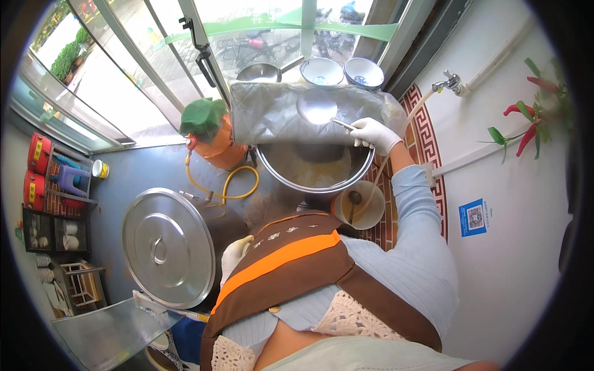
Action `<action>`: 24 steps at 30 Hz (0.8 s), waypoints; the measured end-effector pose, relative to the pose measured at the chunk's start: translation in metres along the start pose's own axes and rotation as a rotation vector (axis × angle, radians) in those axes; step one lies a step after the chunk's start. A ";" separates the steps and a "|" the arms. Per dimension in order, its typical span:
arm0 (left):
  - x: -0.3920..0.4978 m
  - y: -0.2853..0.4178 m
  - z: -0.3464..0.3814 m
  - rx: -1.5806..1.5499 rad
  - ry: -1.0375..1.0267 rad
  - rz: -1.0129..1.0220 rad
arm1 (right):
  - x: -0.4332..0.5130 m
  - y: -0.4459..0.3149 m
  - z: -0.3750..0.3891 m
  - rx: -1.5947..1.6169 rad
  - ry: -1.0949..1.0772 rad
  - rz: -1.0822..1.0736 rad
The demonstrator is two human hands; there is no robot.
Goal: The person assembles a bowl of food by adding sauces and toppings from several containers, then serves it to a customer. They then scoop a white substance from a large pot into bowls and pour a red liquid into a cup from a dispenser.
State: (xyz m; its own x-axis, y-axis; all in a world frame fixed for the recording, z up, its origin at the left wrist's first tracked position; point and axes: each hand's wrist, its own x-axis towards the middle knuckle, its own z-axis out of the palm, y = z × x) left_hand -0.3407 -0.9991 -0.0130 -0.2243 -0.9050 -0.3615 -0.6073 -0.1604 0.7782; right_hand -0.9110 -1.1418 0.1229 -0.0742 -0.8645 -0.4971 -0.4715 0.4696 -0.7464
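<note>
My right hand (373,135), in a white glove, grips the handle of a metal ladle (317,107). The ladle's round bowl lies over the plastic-covered ledge (264,113) behind a large open pot (297,183). Cloudy liquid with pale yellow patches shows inside the pot, below my right hand. Beside the brown apron (297,273) with its orange band is my left hand (234,257), also white-gloved; its fingers are partly hidden, so whether it holds anything cannot be told. To its left, a big round metal lid (169,248) covers another vessel.
A gas cylinder (222,143) with a green cover and yellow hose (241,169) stands left of the pot. At right is a bucket (371,204) with a ladle inside. White bowls (321,71) and a metal pan (258,73) sit by the window. A tap (448,83) juts from the wall.
</note>
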 end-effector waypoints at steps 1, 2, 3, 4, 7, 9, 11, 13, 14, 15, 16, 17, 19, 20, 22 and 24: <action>0.003 0.003 -0.001 0.037 -0.002 0.002 | 0.007 -0.002 -0.006 0.024 0.026 -0.006; 0.002 0.007 -0.003 0.070 -0.005 0.005 | 0.015 -0.002 -0.012 0.001 0.048 -0.042; 0.002 0.014 -0.004 0.098 -0.003 0.006 | 0.024 -0.002 -0.019 -0.026 0.073 -0.071; 0.002 0.021 -0.006 0.118 0.002 -0.001 | 0.034 -0.001 -0.026 -0.009 0.092 -0.105; -0.002 0.042 -0.006 0.176 0.017 -0.020 | 0.075 0.002 -0.050 0.006 0.152 -0.042; -0.005 0.052 -0.002 0.130 0.028 -0.148 | 0.109 0.004 -0.064 0.002 0.178 -0.066; -0.006 0.054 0.004 0.019 0.039 -0.180 | 0.146 0.006 -0.073 -0.097 0.218 -0.080; -0.002 0.048 0.010 0.010 0.040 -0.168 | 0.180 0.003 -0.080 -0.139 0.246 -0.008; -0.005 0.042 0.013 0.089 0.040 -0.143 | 0.194 0.000 -0.083 -0.198 0.281 -0.013; -0.002 0.036 0.017 0.061 0.044 -0.154 | 0.204 -0.003 -0.086 -0.272 0.336 0.031; -0.001 0.030 0.021 0.036 0.047 -0.167 | 0.211 -0.007 -0.092 -0.324 0.289 0.062; -0.001 0.024 0.024 0.013 0.048 -0.180 | 0.217 -0.010 -0.096 -0.322 0.268 0.034; 0.004 0.020 0.031 -0.097 0.052 -0.185 | 0.225 -0.017 -0.099 -0.371 0.262 0.025; 0.005 0.022 0.032 -0.073 0.030 -0.207 | 0.229 -0.021 -0.100 -0.502 0.268 -0.033; 0.004 0.036 0.030 -0.015 0.049 -0.202 | 0.233 -0.027 -0.101 -0.745 0.321 -0.139; -0.015 0.062 0.026 0.051 0.131 -0.150 | 0.235 -0.035 -0.101 -0.921 0.375 -0.191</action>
State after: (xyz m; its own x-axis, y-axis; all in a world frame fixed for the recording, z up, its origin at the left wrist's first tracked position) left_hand -0.3950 -0.9848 0.0276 -0.0297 -0.9165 -0.3990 -0.6651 -0.2799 0.6923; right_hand -1.0008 -1.3799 0.0768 -0.1234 -0.9856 -0.1156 -0.9870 0.1340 -0.0887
